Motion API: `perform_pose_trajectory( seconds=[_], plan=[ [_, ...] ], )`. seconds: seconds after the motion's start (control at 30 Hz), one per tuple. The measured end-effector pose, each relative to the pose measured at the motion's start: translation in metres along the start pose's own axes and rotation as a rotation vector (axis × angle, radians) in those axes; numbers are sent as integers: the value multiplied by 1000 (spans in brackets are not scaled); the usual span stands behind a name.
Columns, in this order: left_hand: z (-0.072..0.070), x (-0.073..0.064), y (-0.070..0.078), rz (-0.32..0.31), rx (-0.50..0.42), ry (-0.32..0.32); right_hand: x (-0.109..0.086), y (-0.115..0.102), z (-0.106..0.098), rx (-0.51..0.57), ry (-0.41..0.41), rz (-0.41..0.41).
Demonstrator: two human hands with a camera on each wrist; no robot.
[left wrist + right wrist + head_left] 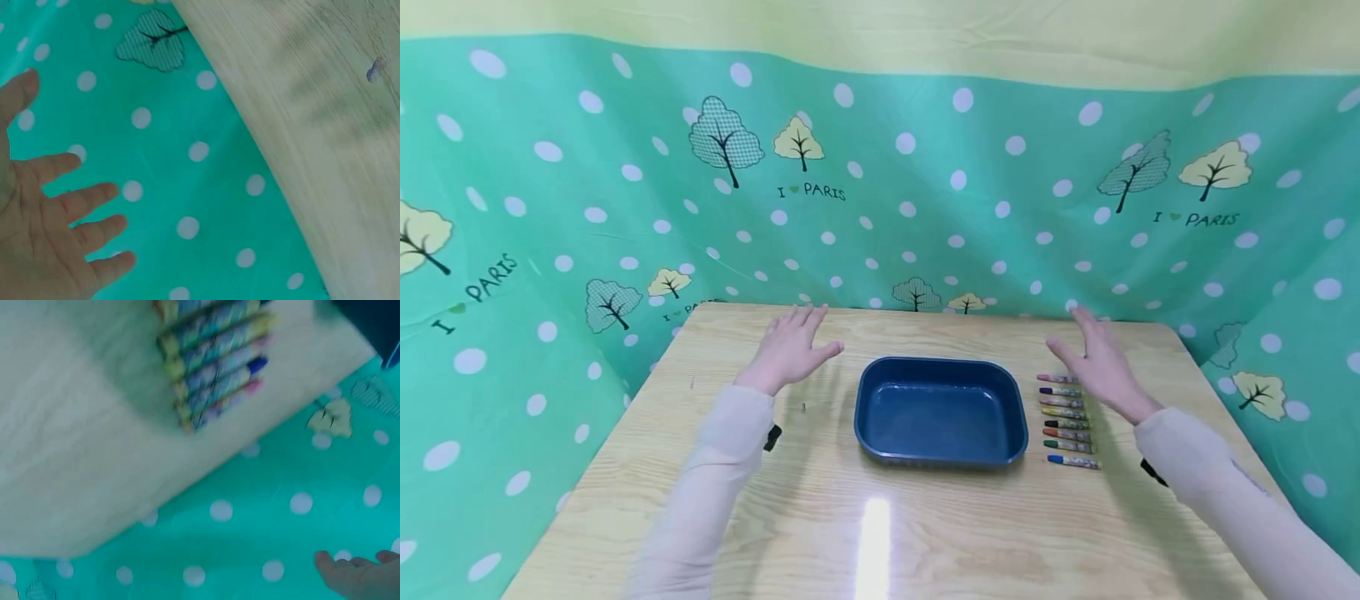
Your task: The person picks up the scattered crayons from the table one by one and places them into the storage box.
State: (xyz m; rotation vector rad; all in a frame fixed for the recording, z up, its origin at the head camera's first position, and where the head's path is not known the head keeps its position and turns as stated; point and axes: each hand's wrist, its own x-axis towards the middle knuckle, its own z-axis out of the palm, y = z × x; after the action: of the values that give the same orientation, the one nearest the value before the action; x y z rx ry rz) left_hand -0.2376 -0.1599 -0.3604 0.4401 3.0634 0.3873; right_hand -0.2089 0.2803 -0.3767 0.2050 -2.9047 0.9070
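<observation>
Several crayons (1067,423) in paper wrappers lie in a column on the wooden table, their coloured tips pointing left. To their left stands a dark blue rectangular tray (940,458); I see only its bare bottom inside. My left hand (790,346) hovers left of the tray with fingers spread and nothing in it; its palm and straight fingers show in the left wrist view. My right hand (1101,367) is held over the far end of the crayon column, fingers extended and holding nothing. In the right wrist view the crayons (219,369) look blurred.
The wooden table (970,533) reaches back to a green polka-dot curtain (910,192) with tree prints, which also hangs at both sides. A small dark mark (803,407) shows on the table left of the tray. A bright reflection lies in front of the tray.
</observation>
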Motion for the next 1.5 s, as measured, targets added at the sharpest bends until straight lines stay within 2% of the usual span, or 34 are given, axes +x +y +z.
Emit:
perform_pose_trajectory(
  seconds=[0.13, 0.2, 0.5, 0.57, 0.77, 0.83, 1.0, 1.3, 1.43, 1.5],
  plan=[
    [-1, -11, 4, 70, -26, 33, -14, -4, 8, 58, -15, 5],
    [1, -18, 7, 88, -79, 44, -20, -7, 11, 76, -21, 17],
    [25, -46, 15, 32, -378, 52, -39, -11, 21, 174, -53, 65],
    [33, -49, 17, 12, -497, 61, -42, -10, 24, 206, -47, 61],
    [71, -56, 26, -116, -1035, 113, -50, -6, 35, 245, -22, 60],
    [83, -58, 28, -146, -1128, 147, -52, -4, 39, 249, -28, 64],
    [104, -53, 31, -171, -1185, 182, -57, 0, 48, 252, -39, 72],
    [129, -28, 31, -164, -1247, 106, -63, 10, 56, 276, -42, 112],
    [135, -21, 30, -184, -1227, 76, -65, 13, 60, 290, -46, 114],
    [137, -19, 30, -199, -1203, 59, -66, 15, 62, 272, -1, 92]
  ],
)
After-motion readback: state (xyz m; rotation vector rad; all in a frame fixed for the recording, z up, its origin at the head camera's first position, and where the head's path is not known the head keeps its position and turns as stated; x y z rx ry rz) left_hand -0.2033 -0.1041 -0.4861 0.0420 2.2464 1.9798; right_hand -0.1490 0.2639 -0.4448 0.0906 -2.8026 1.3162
